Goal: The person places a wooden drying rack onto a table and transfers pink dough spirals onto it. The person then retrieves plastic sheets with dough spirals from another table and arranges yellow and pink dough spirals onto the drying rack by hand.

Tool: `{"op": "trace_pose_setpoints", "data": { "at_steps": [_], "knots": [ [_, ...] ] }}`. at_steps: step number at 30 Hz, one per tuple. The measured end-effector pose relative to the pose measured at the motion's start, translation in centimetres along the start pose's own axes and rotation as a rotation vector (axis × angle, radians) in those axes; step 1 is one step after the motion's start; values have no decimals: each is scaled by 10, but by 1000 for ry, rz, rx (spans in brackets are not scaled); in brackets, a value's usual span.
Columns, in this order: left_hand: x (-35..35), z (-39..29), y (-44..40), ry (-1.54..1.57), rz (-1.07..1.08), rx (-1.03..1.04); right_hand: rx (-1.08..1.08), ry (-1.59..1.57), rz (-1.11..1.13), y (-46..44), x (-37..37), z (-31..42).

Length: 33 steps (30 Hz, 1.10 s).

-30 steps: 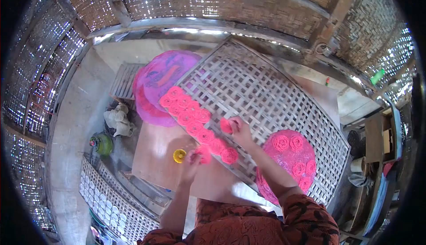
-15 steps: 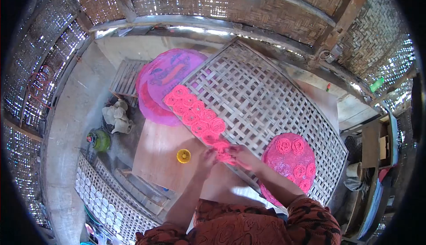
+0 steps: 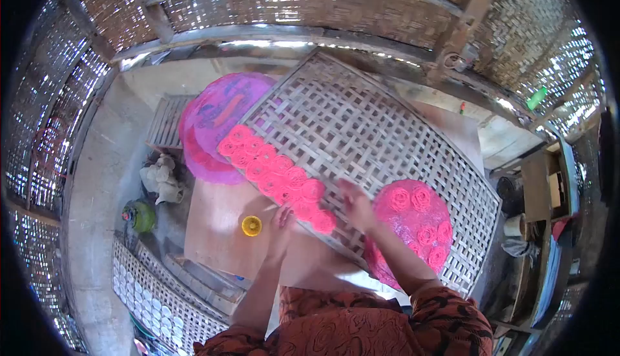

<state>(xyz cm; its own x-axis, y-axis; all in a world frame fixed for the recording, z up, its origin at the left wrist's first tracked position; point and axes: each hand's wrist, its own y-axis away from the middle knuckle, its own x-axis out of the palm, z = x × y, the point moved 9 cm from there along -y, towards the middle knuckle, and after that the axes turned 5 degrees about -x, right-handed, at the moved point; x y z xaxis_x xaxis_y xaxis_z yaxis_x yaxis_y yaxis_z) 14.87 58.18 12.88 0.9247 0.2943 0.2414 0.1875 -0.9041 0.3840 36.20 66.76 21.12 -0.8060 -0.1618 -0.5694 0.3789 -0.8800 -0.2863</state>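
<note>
Bright pink noodle-like rosettes (image 3: 266,169) lie in a double row along the near left edge of a slatted woven bamboo rack (image 3: 361,123). My left hand (image 3: 281,219) is at the rack's edge beside the near end of the row, fingers apart, with nothing visible in it. Over the slats to the right hovers my right hand (image 3: 352,198), its fingers loosely spread and slightly blurred, holding nothing I can see. Right of it, a round pink sheet (image 3: 394,227) on the rack carries several more rosettes.
A yellow ring-shaped piece (image 3: 251,225) sits on the wooden table (image 3: 213,227). Round pink-purple sheets (image 3: 219,107) lie at the rack's far left. Below left stand a green gas cylinder (image 3: 139,217) and another woven rack (image 3: 194,327) with white discs. Shelves (image 3: 539,188) are at right.
Both hands were together on pink rosettes at the row's near end; they have drawn apart, left hand leftward, right hand up and away. The rosettes there now lie flat. The view has shifted slightly.
</note>
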Motion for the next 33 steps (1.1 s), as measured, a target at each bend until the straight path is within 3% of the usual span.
{"op": "trace_pose_setpoints", "data": {
  "at_steps": [1,3,4,6,7,8,9,10,11,13,14,15,17,21,22,24,26,27,29,30,32,33],
  "knots": [
    [10,-1,0,-41,23,15,53,-52,-148,11,-23,-47],
    [43,2,-1,-78,82,29,284,160,-282,36,-105,-78],
    [72,0,-1,-232,175,88,171,350,-337,48,-140,-97],
    [129,21,-7,-398,339,138,394,531,-278,82,-187,-140],
    [170,-2,7,-592,420,359,397,541,-293,101,-199,-170],
    [212,-21,26,-782,494,584,465,704,-179,123,-198,-215],
    [239,2,21,-830,558,571,535,864,-62,136,-200,-241],
    [263,12,23,-912,585,662,433,1130,285,134,-184,-230],
    [285,21,25,-993,609,754,443,1136,274,138,-184,-234],
    [314,45,6,-1016,584,747,464,1028,41,147,-192,-241],
    [324,55,-5,-1040,548,728,621,825,-207,156,-207,-247],
    [333,58,-11,-1038,555,735,624,829,-215,151,-208,-237],
    [343,62,-25,-1269,406,869,750,539,-405,161,-220,-220],
    [352,57,-49,-1401,400,613,587,145,-593,149,-227,-190],
    [353,50,-45,-1401,442,577,583,139,-590,146,-228,-185],
    [355,34,-33,-1395,472,627,628,-515,-674,146,-213,-189],
    [350,25,-20,-1231,535,719,604,-620,-637,132,-211,-161],
    [339,30,-16,-1236,506,702,582,-719,-614,120,-210,-140],
    [308,17,1,-870,438,734,543,-817,-559,92,-199,-104],
    [291,6,14,-882,419,722,561,-866,-482,81,-186,-94],
    [251,-16,38,-671,526,434,620,-894,-361,59,-158,-74],
    [221,-5,41,-672,430,476,627,-900,-348,53,-139,-73]
  ]
}}
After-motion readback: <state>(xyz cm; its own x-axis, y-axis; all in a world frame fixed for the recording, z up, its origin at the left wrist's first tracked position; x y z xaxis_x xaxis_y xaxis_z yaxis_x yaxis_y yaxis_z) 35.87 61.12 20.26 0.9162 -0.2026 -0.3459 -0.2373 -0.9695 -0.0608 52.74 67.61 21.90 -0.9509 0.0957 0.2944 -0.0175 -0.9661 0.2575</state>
